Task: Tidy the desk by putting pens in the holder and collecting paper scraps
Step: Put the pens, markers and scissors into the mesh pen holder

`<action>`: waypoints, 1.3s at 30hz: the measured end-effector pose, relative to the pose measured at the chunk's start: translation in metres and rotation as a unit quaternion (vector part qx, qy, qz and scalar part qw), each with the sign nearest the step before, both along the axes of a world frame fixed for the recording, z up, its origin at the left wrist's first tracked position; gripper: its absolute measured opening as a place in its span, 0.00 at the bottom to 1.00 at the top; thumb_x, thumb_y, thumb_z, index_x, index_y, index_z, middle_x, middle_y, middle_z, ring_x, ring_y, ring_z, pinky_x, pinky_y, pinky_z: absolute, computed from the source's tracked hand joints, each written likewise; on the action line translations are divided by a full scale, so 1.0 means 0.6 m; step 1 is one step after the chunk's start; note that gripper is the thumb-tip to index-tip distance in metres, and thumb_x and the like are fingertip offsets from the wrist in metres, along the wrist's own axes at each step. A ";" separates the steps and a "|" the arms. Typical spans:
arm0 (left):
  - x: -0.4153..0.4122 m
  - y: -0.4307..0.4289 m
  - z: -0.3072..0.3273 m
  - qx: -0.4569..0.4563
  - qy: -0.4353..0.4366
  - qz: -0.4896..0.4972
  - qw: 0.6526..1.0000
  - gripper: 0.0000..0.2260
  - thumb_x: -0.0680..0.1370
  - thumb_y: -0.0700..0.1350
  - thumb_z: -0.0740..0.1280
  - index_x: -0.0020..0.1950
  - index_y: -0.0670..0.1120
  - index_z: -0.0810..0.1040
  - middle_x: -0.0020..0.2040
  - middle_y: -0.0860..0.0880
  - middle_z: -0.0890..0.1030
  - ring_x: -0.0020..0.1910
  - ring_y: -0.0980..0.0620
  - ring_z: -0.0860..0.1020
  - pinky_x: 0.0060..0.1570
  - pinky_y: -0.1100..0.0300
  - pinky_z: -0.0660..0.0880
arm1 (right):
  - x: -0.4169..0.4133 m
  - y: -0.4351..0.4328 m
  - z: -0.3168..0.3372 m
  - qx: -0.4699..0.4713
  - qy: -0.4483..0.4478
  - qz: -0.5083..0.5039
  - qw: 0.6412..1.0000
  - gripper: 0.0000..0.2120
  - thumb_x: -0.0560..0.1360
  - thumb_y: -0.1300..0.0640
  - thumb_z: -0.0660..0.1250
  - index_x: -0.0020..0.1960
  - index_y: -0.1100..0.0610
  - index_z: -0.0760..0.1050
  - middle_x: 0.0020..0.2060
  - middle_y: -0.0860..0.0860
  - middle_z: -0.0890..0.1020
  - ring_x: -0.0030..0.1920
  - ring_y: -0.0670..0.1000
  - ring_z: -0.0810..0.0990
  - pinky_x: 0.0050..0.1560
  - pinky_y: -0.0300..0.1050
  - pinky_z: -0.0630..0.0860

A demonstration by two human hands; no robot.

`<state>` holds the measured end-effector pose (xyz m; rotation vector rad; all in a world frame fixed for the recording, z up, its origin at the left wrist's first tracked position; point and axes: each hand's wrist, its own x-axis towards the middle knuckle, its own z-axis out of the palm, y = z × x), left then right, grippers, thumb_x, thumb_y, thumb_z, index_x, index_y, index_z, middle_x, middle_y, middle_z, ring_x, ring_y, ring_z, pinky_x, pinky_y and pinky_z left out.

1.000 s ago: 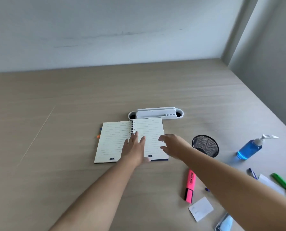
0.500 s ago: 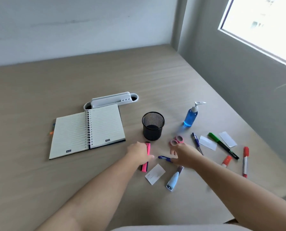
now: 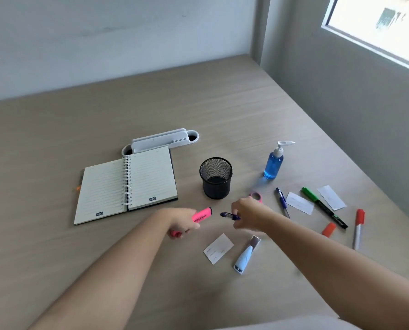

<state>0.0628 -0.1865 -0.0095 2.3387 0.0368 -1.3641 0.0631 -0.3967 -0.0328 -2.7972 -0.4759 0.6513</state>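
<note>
On the wooden desk (image 3: 222,110), in front of the mesh holder (image 3: 216,178), left hand (image 3: 182,221) clamped around pink highlighter (image 3: 202,215), right hand (image 3: 249,215) pinching blue pen (image 3: 229,215), paper scrap (image 3: 218,248) lying just below.

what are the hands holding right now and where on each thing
The left hand grips the pink highlighter around its rear half, cap end sticking out. The right hand pinches the small blue pen at one end.
</note>
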 end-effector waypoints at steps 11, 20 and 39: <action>0.147 0.018 0.245 0.005 -0.331 -0.013 0.944 0.07 0.70 0.47 0.76 0.41 0.44 0.83 0.30 0.52 0.76 0.30 0.52 0.77 0.34 0.62 0.69 | 0.159 -0.033 0.209 0.355 -0.073 -0.212 0.908 0.15 0.68 0.63 0.72 0.28 0.52 0.70 0.25 0.50 0.76 0.25 0.45 0.71 0.30 0.41 0.66; 0.164 -0.046 0.147 0.017 -0.368 -0.084 0.926 0.10 0.72 0.43 0.73 0.52 0.43 0.83 0.48 0.45 0.83 0.48 0.49 0.80 0.43 0.60 0.72 | 0.157 0.025 0.117 0.293 -0.106 -0.227 0.923 0.06 0.69 0.57 0.72 0.43 0.60 0.81 0.36 0.51 0.81 0.32 0.48 0.71 0.34 0.41 0.66; 0.075 -0.070 0.108 -0.017 -0.614 -0.013 0.789 0.06 0.74 0.48 0.67 0.45 0.46 0.76 0.40 0.49 0.81 0.40 0.46 0.80 0.37 0.58 0.73 | 0.106 -0.044 0.092 0.254 -0.151 -0.326 0.898 0.08 0.73 0.61 0.64 0.51 0.59 0.77 0.25 0.48 0.71 0.32 0.50 0.71 0.29 0.40 0.64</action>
